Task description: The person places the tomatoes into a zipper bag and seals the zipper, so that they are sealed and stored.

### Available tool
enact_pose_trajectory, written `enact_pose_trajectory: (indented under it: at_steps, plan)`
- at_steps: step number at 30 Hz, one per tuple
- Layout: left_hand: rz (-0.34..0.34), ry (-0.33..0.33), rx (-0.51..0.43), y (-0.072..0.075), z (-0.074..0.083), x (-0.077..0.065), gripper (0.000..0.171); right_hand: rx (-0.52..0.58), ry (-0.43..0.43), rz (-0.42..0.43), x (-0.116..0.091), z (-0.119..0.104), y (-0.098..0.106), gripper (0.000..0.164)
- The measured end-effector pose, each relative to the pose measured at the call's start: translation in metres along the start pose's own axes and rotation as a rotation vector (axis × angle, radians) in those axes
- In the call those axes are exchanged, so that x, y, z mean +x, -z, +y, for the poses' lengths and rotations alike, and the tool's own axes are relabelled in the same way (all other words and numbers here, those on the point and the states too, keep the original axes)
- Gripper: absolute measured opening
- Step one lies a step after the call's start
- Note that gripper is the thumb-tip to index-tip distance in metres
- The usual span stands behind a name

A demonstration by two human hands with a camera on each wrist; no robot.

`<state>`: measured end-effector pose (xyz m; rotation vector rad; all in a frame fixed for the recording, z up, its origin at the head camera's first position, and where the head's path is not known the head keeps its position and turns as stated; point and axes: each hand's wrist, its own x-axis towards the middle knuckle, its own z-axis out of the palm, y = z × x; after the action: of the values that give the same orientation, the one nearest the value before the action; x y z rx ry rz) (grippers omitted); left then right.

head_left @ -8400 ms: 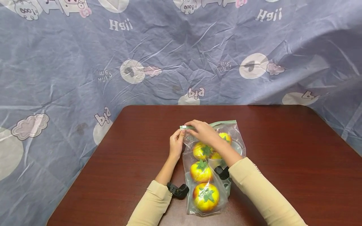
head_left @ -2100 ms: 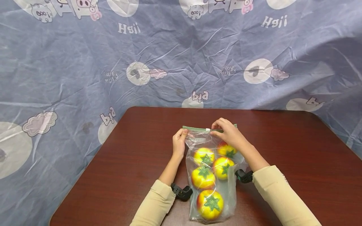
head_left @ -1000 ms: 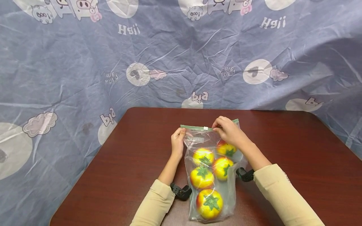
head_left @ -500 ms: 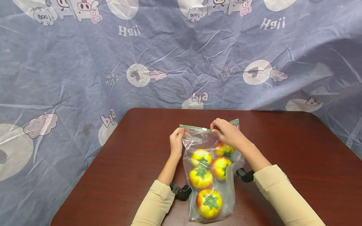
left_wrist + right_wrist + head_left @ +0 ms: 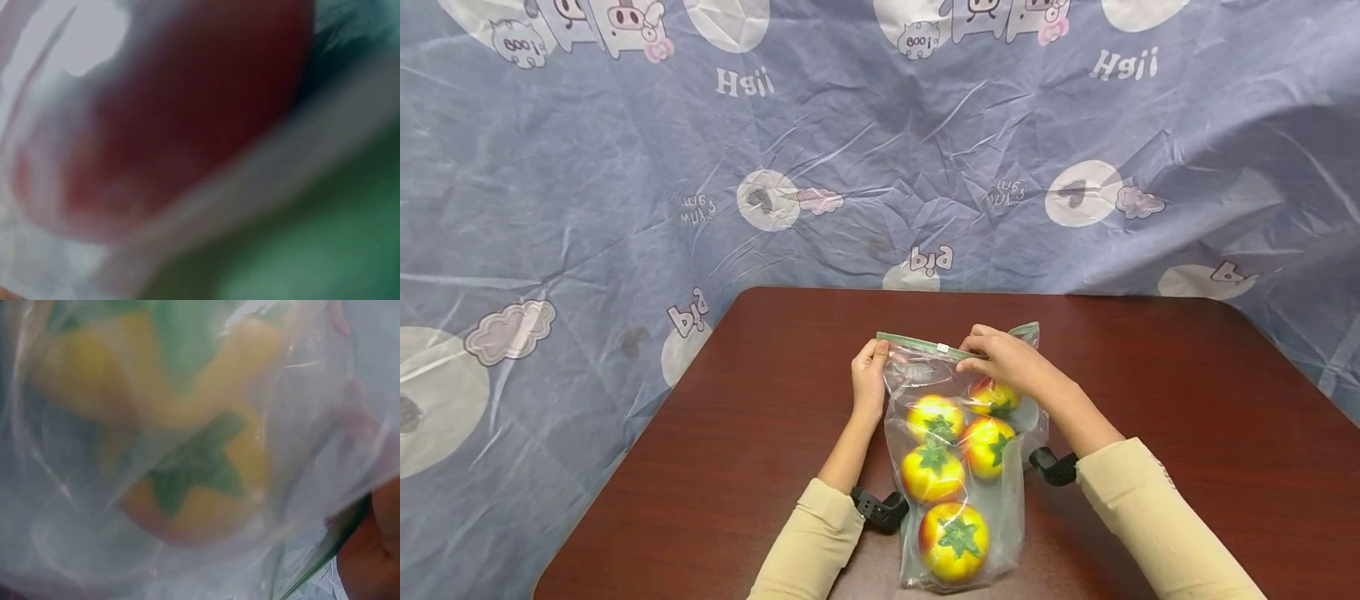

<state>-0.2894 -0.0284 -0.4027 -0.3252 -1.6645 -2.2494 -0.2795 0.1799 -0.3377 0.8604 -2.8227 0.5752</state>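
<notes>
A clear zip bag (image 5: 1011, 500) stands upright-tilted over the table, with a green zip strip (image 5: 910, 341) along its top and a white slider (image 5: 942, 347) near the middle. Inside are several yellow-and-red round fruits (image 5: 953, 546) with green star-shaped leaves. My left hand (image 5: 868, 375) pinches the strip's left corner between thumb and fingers. To the right of the slider, my right hand (image 5: 1003, 358) grips the strip with curled fingers and thumb. Beyond it the strip's right end rises at an angle. Close up, a reddish fruit (image 5: 187, 94) fills the left wrist view, blurred.
The dark red-brown table (image 5: 760, 417) extends around the bag on both sides. A blue-grey printed cloth (image 5: 880, 150) hangs behind its far edge. Black wrist cameras (image 5: 880, 510) sit on both wrists, close to the bag's sides.
The slider has gone from the strip's left end to near its middle, and my right hand has moved right. Lately the right fingers have shifted slightly lower on the strip. The left hand still holds the corner.
</notes>
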Motion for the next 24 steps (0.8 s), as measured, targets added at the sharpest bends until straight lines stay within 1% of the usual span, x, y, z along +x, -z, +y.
enact_pose_trajectory:
  at_steps: [3, 5, 7, 10, 13, 15, 18, 24]
  plan:
    - [-0.009, 0.003, -0.008, 0.0, -0.001, 0.001, 0.033, -0.024, 0.031, 0.003, 0.0, 0.0, 0.001, 0.016]
    - [0.005, -0.009, 0.009, 0.0, -0.007, 0.003, 0.034, -0.034, 0.05, 0.022, 0.0, 0.001, 0.001, 0.014]
    - [0.013, -0.014, 0.025, 0.0, -0.009, 0.005, 0.034, -0.031, 0.042, 0.026, 0.0, 0.001, 0.003, 0.012]
    - [0.021, -0.037, 0.067, 0.0, -0.006, 0.005, 0.032, -0.076, -0.01, 0.018, 0.0, 0.002, 0.004, 0.011]
    - [0.008, -0.04, 0.091, -0.002, 0.006, 0.002, 0.03, -0.135, -0.084, 0.0, 0.0, 0.002, 0.005, 0.014]
    - [0.008, -0.044, 0.108, 0.0, 0.008, 0.003, 0.029, -0.165, -0.119, -0.005, -0.001, 0.005, 0.006, 0.02]
    - [0.016, -0.037, 0.109, 0.003, 0.008, 0.003, 0.028, -0.181, -0.166, -0.014, -0.003, 0.013, 0.009, 0.03]
    - [0.053, -0.028, 0.102, 0.009, 0.009, 0.006, 0.027, -0.212, -0.256, -0.019, -0.011, 0.036, 0.015, 0.049]
